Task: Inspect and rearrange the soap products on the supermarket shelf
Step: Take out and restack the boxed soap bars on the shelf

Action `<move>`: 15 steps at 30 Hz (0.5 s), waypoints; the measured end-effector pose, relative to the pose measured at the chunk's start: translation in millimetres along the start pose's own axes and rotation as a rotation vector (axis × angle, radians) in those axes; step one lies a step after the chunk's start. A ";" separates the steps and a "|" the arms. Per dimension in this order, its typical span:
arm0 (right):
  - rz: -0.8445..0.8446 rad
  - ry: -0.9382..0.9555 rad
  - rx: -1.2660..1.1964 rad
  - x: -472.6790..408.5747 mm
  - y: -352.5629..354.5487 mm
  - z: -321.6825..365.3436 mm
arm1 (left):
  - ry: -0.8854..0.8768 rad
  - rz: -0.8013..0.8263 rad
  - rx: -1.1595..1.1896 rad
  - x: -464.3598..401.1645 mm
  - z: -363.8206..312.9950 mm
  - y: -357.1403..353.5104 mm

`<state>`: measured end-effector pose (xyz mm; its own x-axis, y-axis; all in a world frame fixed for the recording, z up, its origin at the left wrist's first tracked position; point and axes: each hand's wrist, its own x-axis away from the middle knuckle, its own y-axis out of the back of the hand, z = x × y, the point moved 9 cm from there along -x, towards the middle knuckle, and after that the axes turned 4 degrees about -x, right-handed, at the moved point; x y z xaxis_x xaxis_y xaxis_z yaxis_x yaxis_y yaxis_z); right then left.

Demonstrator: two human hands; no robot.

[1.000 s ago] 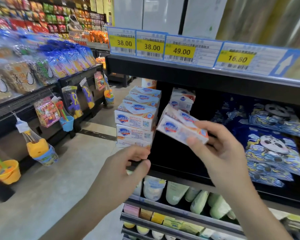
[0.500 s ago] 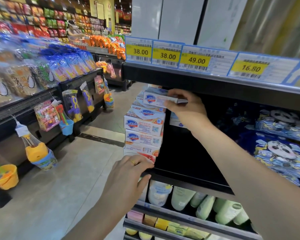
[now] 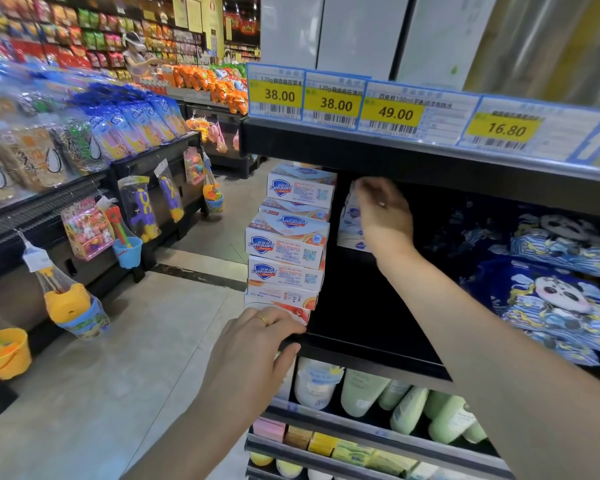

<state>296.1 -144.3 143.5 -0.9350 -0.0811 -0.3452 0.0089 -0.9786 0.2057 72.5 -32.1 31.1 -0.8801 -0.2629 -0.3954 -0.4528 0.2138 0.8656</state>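
The left hand (image 3: 257, 344) rests at the front edge of the black shelf (image 3: 371, 355), fingers extended and lightly curved against the bottom box of the Safeguard soap stack (image 3: 288, 244); it presses rather than grips. Keep this hand in place as a brace, in judgement, so the tall stack does not lean toward the aisle while boxes behind are handled.

Farther in, the right hand (image 3: 383, 214) reaches under the upper shelf rail toward the rear soap boxes (image 3: 352, 226). Its fingers are curled near the top of those boxes, but the back of the hand hides the contact: whether it holds a box cannot be told.

The rear boxes sit just right of the stack, touching or nearly touching the right hand.

Price labels (image 3: 336, 102) line the rail above.
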 end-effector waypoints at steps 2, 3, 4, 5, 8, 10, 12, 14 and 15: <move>-0.053 0.000 0.152 -10.2 18.6 -18.0 | -0.001 0.000 -0.004 -0.4 0.1 -0.2; -0.024 -0.013 0.267 -15.3 23.4 -28.3 | -0.002 -0.001 -0.006 -0.4 -0.1 -0.5; 0.023 -0.031 0.395 -19.9 25.2 -38.7 | -0.001 -0.001 -0.009 -0.7 0.1 -0.8; 0.064 -0.046 0.507 -23.3 27.2 -47.1 | 0.001 0.002 -0.008 -0.9 0.8 -1.3; 0.138 -0.032 0.688 -34.5 26.7 -63.2 | 0.002 0.008 0.007 -0.7 2.8 -1.7; 0.242 -0.039 0.744 -40.8 15.6 -75.4 | -0.001 0.009 0.012 -1.1 3.3 -0.5; 0.331 -0.055 0.788 -44.1 2.4 -88.1 | -0.010 0.003 0.017 -2.0 3.0 1.0; 0.397 -0.061 0.793 -43.5 -11.9 -100.1 | -0.009 0.007 0.024 -2.7 3.2 1.7; 0.421 -0.066 0.801 -42.2 -17.9 -106.7 | -0.012 0.006 0.027 -3.1 3.1 2.0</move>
<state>373.2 -143.5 56.6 -0.9288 -0.3672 -0.0497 0.1282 -0.4443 0.8867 73.8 -27.9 33.1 -0.8844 -0.2507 -0.3937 -0.4508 0.2404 0.8596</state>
